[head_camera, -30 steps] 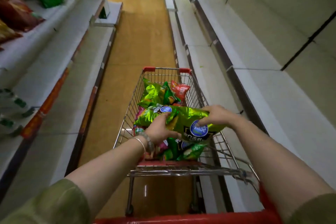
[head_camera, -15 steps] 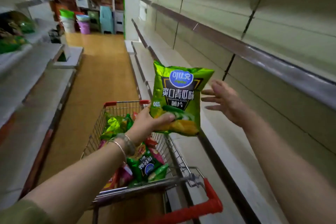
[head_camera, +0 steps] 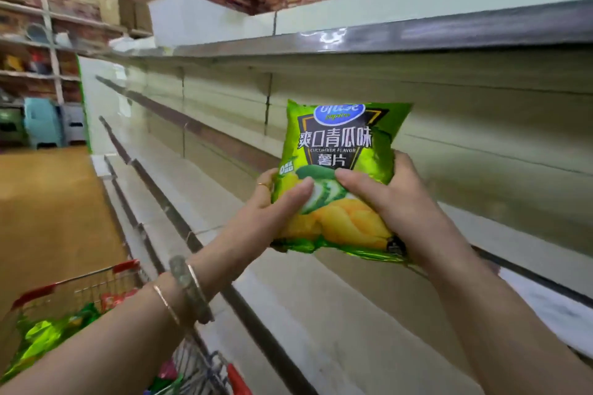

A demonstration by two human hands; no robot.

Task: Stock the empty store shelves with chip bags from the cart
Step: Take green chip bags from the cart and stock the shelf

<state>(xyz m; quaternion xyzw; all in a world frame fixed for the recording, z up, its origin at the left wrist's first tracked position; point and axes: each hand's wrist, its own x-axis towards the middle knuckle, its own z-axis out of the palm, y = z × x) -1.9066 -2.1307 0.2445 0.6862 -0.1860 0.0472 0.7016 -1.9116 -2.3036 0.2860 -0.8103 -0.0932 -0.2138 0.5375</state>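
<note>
Beside the shelf (head_camera: pixel 321 314) the cart (head_camera: pixel 77 282) holds more bags (head_camera: pixel 41 337). The left hand (head_camera: pixel 272 202) and right hand (head_camera: pixel 388 199) each clamp a lower corner of one chip bag (head_camera: pixel 340 151), probably to stand it upright, label outward, above the shelf board. It's puffy, glossy green, yellow chips pictured.
</note>
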